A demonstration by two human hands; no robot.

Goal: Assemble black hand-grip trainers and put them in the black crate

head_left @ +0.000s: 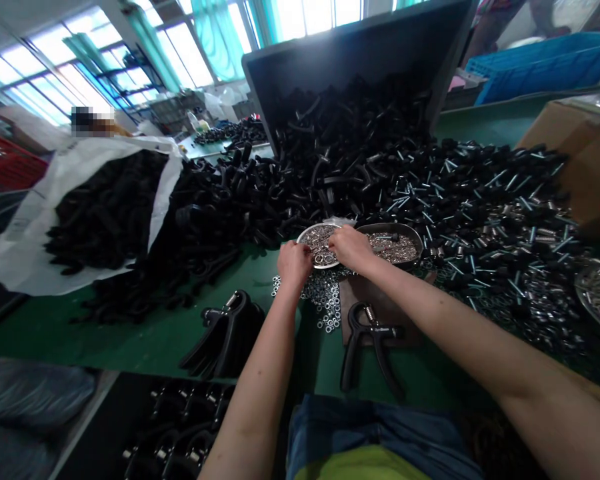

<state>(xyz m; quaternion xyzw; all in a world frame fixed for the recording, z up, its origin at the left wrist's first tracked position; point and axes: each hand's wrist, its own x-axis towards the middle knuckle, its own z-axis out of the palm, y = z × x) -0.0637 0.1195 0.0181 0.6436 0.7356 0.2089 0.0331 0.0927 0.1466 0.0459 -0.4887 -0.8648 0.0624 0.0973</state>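
Note:
Both hands are at a round white-rimmed bowl (307, 233) of small shiny metal parts. My left hand (294, 263) is at the bowl's left edge, fingers curled together; whatever they hold is too small to make out. Over the right side of the bowl, my right hand (351, 248) has its fingertips pinched down among the parts, their contents hidden. An oval metal tray (422, 245) of small metal pieces adjoins it. Loose metal nuts (329, 313) lie in front of the bowl. Nearer to me, a black hand grip strengthener (375, 331) with a spring rests partly on a brown board (350, 293).
Several assembled grip strengtheners (230, 333) stand stacked at left. Black handles pile up from a tipped grey bin (350, 60) and a white sack (25, 247). Handles with screws (450, 193) and springs cover the right side, beside a cardboard box (580, 153). A blue crate (545, 67) stands behind.

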